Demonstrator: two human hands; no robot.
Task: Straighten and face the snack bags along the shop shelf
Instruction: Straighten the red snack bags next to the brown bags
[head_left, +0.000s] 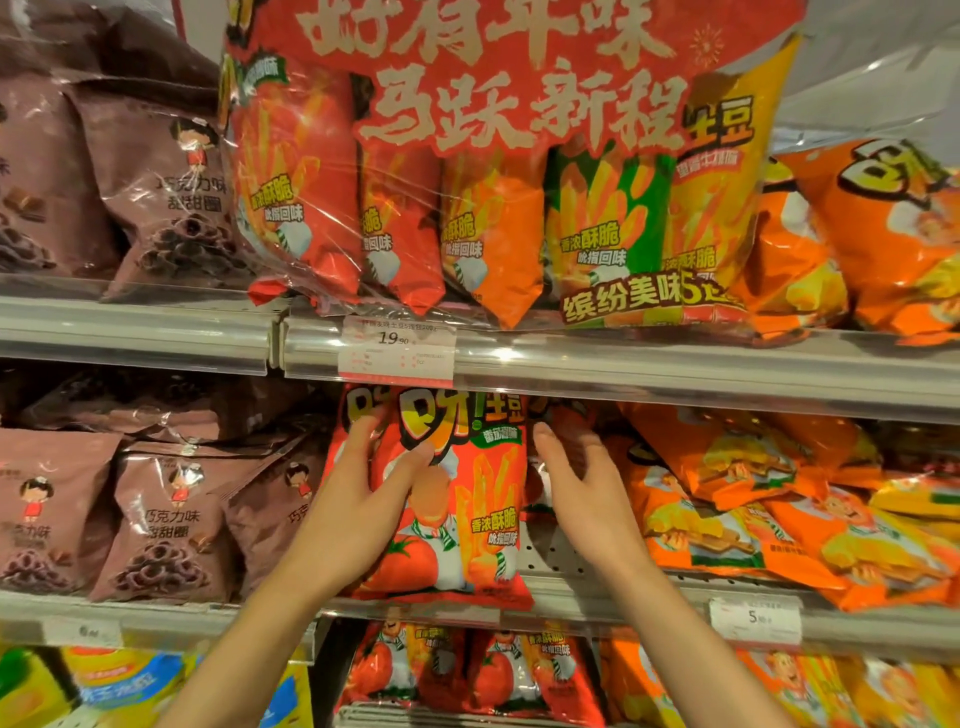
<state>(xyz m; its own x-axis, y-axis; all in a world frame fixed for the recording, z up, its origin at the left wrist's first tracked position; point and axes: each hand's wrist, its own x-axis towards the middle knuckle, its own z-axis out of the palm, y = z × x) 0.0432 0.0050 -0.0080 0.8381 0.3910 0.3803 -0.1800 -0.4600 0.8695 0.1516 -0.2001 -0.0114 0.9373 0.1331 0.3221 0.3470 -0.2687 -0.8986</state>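
A red tomato-flavour snack bag (467, 519) stands upright and faces forward on the middle shelf (597, 587). My left hand (363, 499) grips its upper left side, thumb across the front and fingers behind the edge. To the bag's right, my right hand (582, 483) reaches into a gap, fingers spread and touching nothing that I can see. Orange snack bags (753, 493) lie tilted and piled to the right of that gap. Brown chocolate-ring bags (166, 525) stand to the left.
The shelf above carries a clear-wrapped multipack (467, 208) under a red banner, with a price tag (397, 351) on the rail. More orange bags (883, 234) sit at the upper right. Below are further red bags (467, 670) and another price tag (756, 621).
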